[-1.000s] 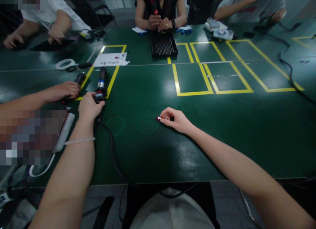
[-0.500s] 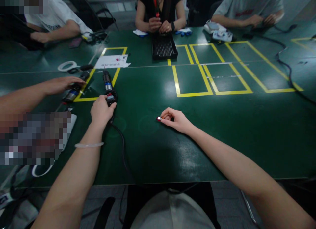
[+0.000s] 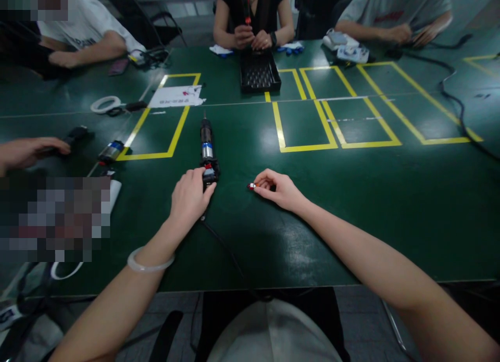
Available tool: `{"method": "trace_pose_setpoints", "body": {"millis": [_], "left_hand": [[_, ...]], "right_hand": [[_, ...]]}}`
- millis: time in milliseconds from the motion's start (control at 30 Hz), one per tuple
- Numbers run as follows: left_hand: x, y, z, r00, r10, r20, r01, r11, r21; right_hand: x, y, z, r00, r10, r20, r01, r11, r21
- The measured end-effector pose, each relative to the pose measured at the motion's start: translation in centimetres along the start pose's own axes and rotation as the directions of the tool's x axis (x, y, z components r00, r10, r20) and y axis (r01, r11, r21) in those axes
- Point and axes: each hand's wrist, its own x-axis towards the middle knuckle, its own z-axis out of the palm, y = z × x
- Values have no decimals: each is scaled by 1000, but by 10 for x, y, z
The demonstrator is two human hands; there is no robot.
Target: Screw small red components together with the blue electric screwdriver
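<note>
My left hand (image 3: 188, 194) is closed around the rear of an electric screwdriver (image 3: 207, 147), which lies on the green table with its thin tip pointing away from me. The tool has a black and silver body with a blue band, and its cord (image 3: 226, 247) runs back toward the table's near edge. Right of it, my right hand (image 3: 278, 189) rests on the table. Its thumb and fingers pinch a small red and silver piece (image 3: 251, 186), too small to name exactly; the curled fingers hide part of it.
A black tray (image 3: 261, 86) of small parts stands before the person opposite. Yellow tape outlines (image 3: 307, 149) mark the green table (image 3: 351, 195). At left, a co-worker's hand (image 3: 47, 146) is beside a black object, near a silver and blue cylinder (image 3: 111, 151). White paper (image 3: 175, 96) and a tape roll (image 3: 105, 104) lie beyond.
My left hand has moved the electric screwdriver right and a little toward me, its cord following. The co-worker's hand at left has drawn farther left. My right hand stays put.
</note>
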Motion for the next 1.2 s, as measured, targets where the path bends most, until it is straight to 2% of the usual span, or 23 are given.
{"method": "trace_pose_setpoints", "body": {"millis": [200, 400, 667, 900, 1067, 1200], "left_hand": [[-19, 33, -1, 977, 213, -6, -213, 976, -56], [-30, 49, -2, 948, 318, -4, -316, 941, -120], [-33, 54, -3, 935, 354, 1, -350, 923, -158], [-32, 52, -3, 935, 355, -6, -352, 923, -157], [-32, 52, -4, 932, 362, -14, -361, 923, -132], [-31, 52, -4, 930, 366, -14, -365, 923, -119]], "right_hand": [[0, 0, -1, 999, -28, -31, 27, 998, -61], [1, 2, -1, 987, -131, -89, 114, 978, -172], [3, 2, 6, 990, -134, -54, 106, 929, -355], [6, -1, 3, 993, -117, -8, 103, 906, -410], [8, -2, 5, 998, -58, 15, 59, 939, -340], [7, 0, 5, 997, -77, 25, 81, 959, -270]]}}
